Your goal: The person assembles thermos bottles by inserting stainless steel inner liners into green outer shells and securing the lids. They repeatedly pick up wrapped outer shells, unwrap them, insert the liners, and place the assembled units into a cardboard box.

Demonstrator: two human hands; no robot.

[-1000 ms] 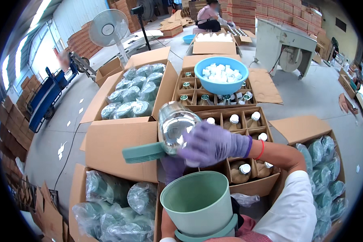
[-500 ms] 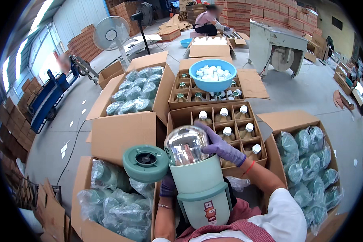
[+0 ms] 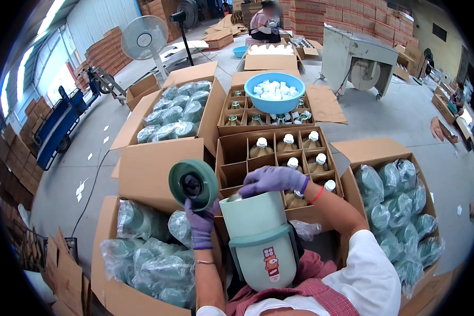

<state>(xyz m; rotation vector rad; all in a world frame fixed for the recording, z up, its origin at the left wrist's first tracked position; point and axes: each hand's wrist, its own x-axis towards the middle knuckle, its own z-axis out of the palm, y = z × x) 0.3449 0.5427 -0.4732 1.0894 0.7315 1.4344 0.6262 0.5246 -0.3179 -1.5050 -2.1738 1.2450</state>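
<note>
A pale green vacuum flask shell [image 3: 258, 226] stands tilted on my lap, its mouth upward and a cartoon print on its front. Over that mouth my right hand [image 3: 271, 181], in a purple glove, rests with fingers curled together on the silver glass liner [image 3: 236, 197]. Only a sliver of the liner shows; the rest is hidden inside the shell and under the hand. To the left, my purple-gloved left hand [image 3: 200, 226] grips a dark green round flask cap [image 3: 208, 181] by its lower rim, with its black centre facing up toward me.
Ahead stands a divided carton [image 3: 231, 142] of white-capped liners. A blue basin [image 3: 274, 105] of white caps sits on another carton behind it. Cartons of bagged green flask parts flank me at left [image 3: 147, 263] and right [image 3: 397, 210]. A person [image 3: 263, 26] sits farther back.
The silver liner has gone down into the shell, with my right hand now over the mouth. My left hand has come up holding the green cap, which has tilted.
</note>
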